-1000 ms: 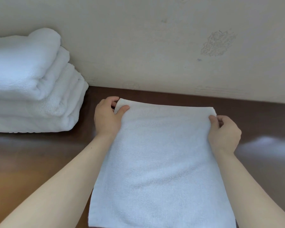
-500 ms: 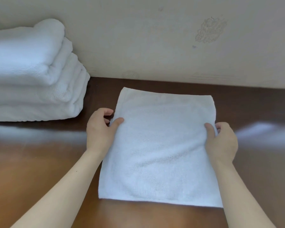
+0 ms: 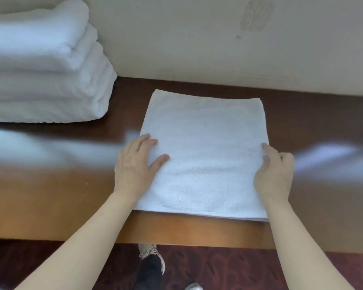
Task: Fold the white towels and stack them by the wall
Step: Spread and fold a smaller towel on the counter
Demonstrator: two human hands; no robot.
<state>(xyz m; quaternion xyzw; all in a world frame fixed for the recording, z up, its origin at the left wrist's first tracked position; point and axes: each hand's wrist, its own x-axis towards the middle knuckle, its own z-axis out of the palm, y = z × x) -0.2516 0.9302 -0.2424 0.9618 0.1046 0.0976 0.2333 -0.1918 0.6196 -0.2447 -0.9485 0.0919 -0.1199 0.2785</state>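
A folded white towel (image 3: 203, 151) lies flat on the brown table (image 3: 50, 185), a short way in front of the wall. My left hand (image 3: 135, 166) rests flat on its left edge, fingers straight and thumb spread onto the cloth. My right hand (image 3: 275, 172) is at the right edge, with index finger and thumb lying on the towel and the other fingers curled beside it. A stack of folded white towels (image 3: 42, 65) stands against the wall at the far left.
The pale wall (image 3: 197, 38) runs along the table's far side. The table's front edge (image 3: 187, 237) is close to me. Below it are dark red patterned flooring and my shoe (image 3: 151, 254).
Both hands slid from the towel's far corners toward me along its sides. The left hand let go of its pinch and now lies flat. The view tilted down, showing the table's front edge.
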